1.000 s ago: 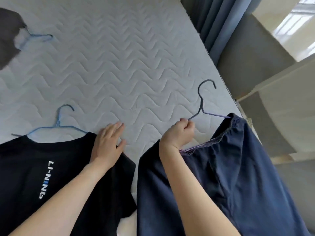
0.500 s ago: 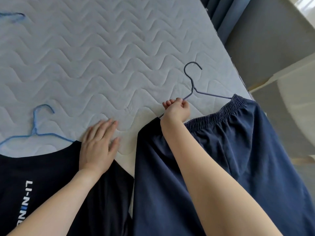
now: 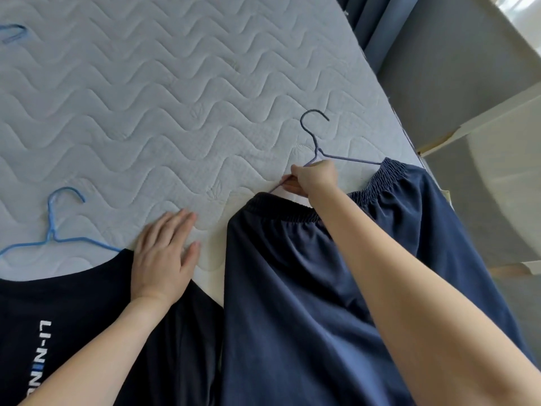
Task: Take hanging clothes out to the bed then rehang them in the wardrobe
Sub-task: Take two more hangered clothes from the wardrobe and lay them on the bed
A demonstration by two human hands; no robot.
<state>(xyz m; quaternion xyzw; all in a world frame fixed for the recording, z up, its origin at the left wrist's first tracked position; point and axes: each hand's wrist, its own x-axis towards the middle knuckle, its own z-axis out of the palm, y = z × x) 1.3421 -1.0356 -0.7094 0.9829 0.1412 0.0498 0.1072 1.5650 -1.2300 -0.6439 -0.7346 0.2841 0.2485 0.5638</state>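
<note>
On the bed [image 3: 175,83]: quilted grey mattress with a wave pattern; both garments lie flat on it.
Far left: black T-shirt [image 3: 73,317] on a light blue hanger [image 3: 52,230], hook pointing up the mattress.
Left hand [image 3: 164,253]: fingers spread flat, palm down, gripping nothing; rests on the T-shirt's right shoulder and the mattress.
Centre-right: navy trousers [image 3: 322,288], elastic waistband uppermost.
Right hand [image 3: 314,178]: fingers closed around the dark blue hanger [image 3: 317,145], left of its neck.
Far right: blue curtain [image 3: 371,22].
</note>
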